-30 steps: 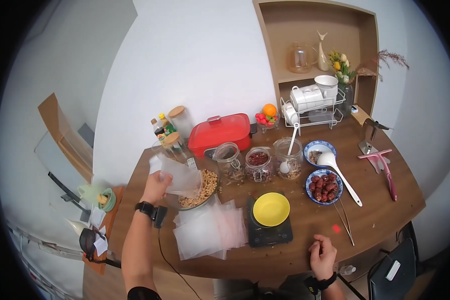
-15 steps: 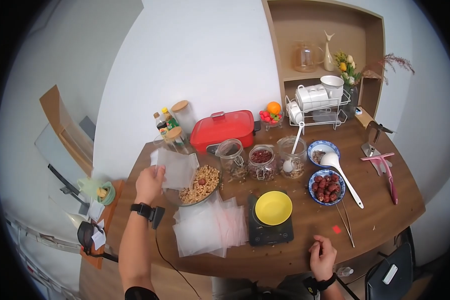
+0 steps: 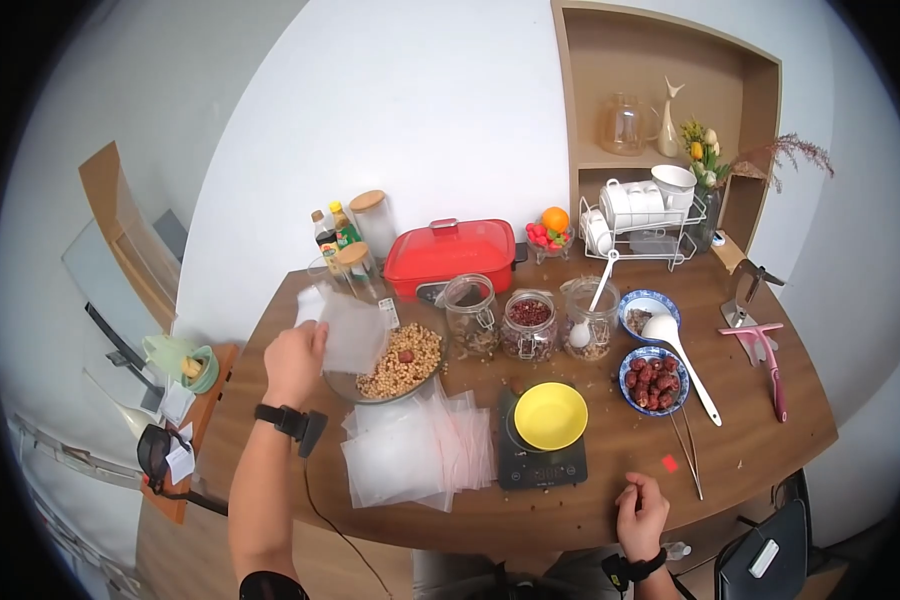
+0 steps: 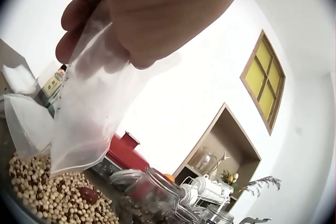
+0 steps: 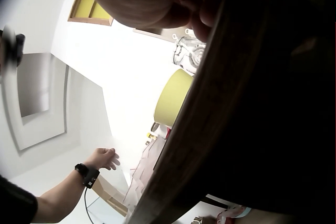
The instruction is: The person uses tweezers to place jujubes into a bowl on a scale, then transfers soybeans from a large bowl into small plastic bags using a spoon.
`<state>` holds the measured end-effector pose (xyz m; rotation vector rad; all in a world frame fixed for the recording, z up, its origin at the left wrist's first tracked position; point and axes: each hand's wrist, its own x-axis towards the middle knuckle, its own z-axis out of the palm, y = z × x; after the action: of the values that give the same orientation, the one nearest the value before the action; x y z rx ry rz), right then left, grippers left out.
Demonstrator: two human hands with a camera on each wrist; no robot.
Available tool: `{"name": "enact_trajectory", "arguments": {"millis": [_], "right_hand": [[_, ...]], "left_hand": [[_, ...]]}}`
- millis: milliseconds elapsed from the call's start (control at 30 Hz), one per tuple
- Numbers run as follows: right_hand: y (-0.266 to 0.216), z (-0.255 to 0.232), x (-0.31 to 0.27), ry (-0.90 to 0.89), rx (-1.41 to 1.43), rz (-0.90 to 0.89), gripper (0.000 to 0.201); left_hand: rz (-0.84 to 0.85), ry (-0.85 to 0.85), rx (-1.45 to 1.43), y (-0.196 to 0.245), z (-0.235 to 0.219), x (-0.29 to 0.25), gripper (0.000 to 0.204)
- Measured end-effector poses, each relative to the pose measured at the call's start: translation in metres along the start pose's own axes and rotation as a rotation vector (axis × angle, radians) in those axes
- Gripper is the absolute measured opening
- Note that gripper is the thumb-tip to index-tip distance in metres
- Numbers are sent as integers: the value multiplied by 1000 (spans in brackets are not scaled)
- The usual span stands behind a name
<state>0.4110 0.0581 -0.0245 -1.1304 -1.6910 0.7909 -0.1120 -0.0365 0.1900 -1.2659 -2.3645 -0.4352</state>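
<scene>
At the left of the table, over the far-left side of a glass bowl, I have the left hand gripping a translucent bag, its fingers closed on the upper part. In the left wrist view the bag hangs down in front of the bowl's pale grains, and a dark red date lies on top of them.

Just nearer than the bowl, a spread pile of bags lies flat. To its right sits a black scale with a yellow bowl on top.

My right hand is at the near edge, right of the scale, fingers loosely bent and gripping nothing that I can see; the right wrist view is dark there, so whether it touches the tabletop I can't tell. Tweezers and a small red square lie a little beyond it.

Farther back, three glass jars stand in a row in front of a red lidded pot. Right of them are two patterned bowls: the nearer holds red dates, and a white ladle leans on the farther.
</scene>
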Motion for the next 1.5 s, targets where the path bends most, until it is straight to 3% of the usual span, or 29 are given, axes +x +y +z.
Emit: {"name": "enact_trajectory", "arguments": {"millis": [167,267,367,467,567,667,767,867,1000,1033,1133,1267,1367,1433,1500], "right_hand": [[-3,0,-1,11,-9,-12,15],[-5,0,-1,16,7,-3,15],[3,2,-3,31,-31,-38,15],[4,1,-2,16,-33,-35,15],[-1,0,-1,2,-19,-22,15],[2,1,-2,17,-36,-40,15],[4,1,-4,19,-41,-25,15],[7,1,-3,21,-50,-55,14],[-2,2,-1,5,-18,-13,14],[-3,2,-2,5,-20,-10,14],[-5,2,-2,13,-30,-3,13],[-1,2,-1,14,-42,-35,13],[-6,1,0,14,-44,-28,12],[-5,1,-1,3,-46,-18,13],[-3,0,-3,-1,-48,-9,13]], "left_hand": [[111,86,127,2,1,-13,31],[347,105,166,2,14,-42,22],[314,-13,127,9,21,-70,16],[259,163,87,1,20,-74,18],[192,225,55,-1,10,-75,17],[130,11,59,-10,17,-87,18],[81,101,-16,-17,19,-94,21],[-80,233,-234,-6,-2,-99,25],[-225,83,-742,-4,5,-127,34],[-244,-73,-842,-2,4,-136,38],[-281,-285,-1148,28,-15,-148,37],[-448,-423,-1400,34,-4,-152,37],[-555,-598,-1302,19,33,-158,36],[-476,-502,-1097,3,76,-169,35],[-407,-386,-776,13,77,-170,39]]}}
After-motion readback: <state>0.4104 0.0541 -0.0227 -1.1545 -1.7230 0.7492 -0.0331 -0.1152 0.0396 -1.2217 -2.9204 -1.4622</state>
